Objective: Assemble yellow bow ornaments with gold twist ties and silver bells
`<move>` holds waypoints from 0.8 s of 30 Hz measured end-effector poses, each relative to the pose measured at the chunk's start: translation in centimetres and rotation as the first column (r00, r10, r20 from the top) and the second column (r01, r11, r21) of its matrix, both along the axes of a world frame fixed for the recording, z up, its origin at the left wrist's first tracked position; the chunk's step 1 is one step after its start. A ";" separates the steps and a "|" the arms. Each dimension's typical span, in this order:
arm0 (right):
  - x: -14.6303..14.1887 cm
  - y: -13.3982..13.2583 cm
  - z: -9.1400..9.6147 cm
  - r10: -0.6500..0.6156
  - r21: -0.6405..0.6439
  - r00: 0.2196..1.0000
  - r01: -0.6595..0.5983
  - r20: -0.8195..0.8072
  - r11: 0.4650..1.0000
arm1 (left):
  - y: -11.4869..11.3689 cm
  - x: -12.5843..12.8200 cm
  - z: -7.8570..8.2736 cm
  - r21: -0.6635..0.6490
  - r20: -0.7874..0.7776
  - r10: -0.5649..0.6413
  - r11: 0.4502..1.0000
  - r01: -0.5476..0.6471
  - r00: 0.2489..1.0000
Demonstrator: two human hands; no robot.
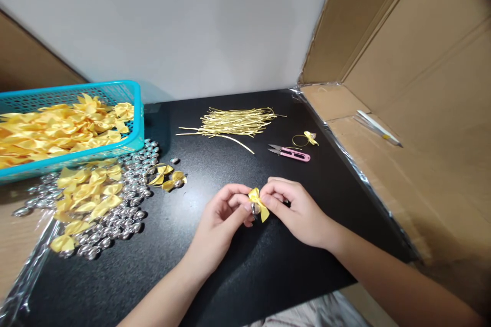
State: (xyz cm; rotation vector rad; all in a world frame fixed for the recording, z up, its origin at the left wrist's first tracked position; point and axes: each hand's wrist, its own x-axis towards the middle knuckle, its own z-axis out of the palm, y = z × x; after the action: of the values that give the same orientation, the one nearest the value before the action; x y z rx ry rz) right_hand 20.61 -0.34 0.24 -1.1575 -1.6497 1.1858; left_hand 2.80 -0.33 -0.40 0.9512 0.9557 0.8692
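Over the middle of the black table, my left hand (229, 212) pinches a yellow ribbon bow (262, 208) together with a shiny silver bead (255, 208). From the other side, the thumb and fingertips of my right hand (293, 207) close on the same bow. Its loops stick out above and below the fingers. Whether a cord runs through the bead is hidden by my fingertips. Beyond my right hand lie pink thread snips (289, 153), and past them a finished-looking bow on a looped gold cord (310, 138).
A turquoise basket (141, 122) full of yellow bows stands at the left. Before it spread silver beads (125, 225) and loose bows (90, 191). Gold cords (238, 122) lie in a bundle at the back. Cardboard (422, 87) walls the right side, with a white-handled tool (379, 127) on it.
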 end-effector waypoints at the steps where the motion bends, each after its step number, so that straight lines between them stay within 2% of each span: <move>1: 0.0 0.0 0.0 0.000 -0.008 1.000 0.000 -0.001 1.000 | 0.0 0.0 0.0 0.007 0.008 -0.007 1.000 0.007 1.000; 6: 0.0 0.1 0.1 0.026 -0.076 0.999 -0.028 -0.019 0.997 | -0.1 0.2 0.1 0.089 -0.052 0.010 0.996 -0.005 0.999; 10: -0.1 0.1 0.2 0.019 -0.083 1.000 -0.018 0.003 0.996 | -0.3 -0.1 0.2 0.268 -0.207 0.117 0.962 -0.059 0.971; 14: 0.0 0.1 0.2 -0.008 0.001 1.000 0.008 0.015 1.000 | 0.0 -0.5 0.7 0.366 -0.290 0.063 0.929 0.050 0.955; 16: 0.1 0.1 0.1 -0.004 0.015 1.000 0.004 0.014 1.000 | 0.2 -0.5 0.9 0.347 -0.339 0.027 0.933 0.098 0.940; 19: 0.1 0.1 0.2 -0.004 0.001 1.000 0.004 0.002 1.000 | 0.4 -0.3 1.0 0.280 -0.344 0.005 0.955 0.098 0.939; 24: 0.1 0.2 0.4 0.010 -0.078 0.997 -0.016 -0.073 0.997 | 0.3 -0.1 0.3 0.106 -0.118 -0.018 0.994 0.031 0.993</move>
State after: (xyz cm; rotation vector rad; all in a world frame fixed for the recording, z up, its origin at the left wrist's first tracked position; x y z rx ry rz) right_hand 20.67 -0.15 0.61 -1.1403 -1.5705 1.2965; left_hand 2.72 -0.08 -0.09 1.1144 1.0021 0.8585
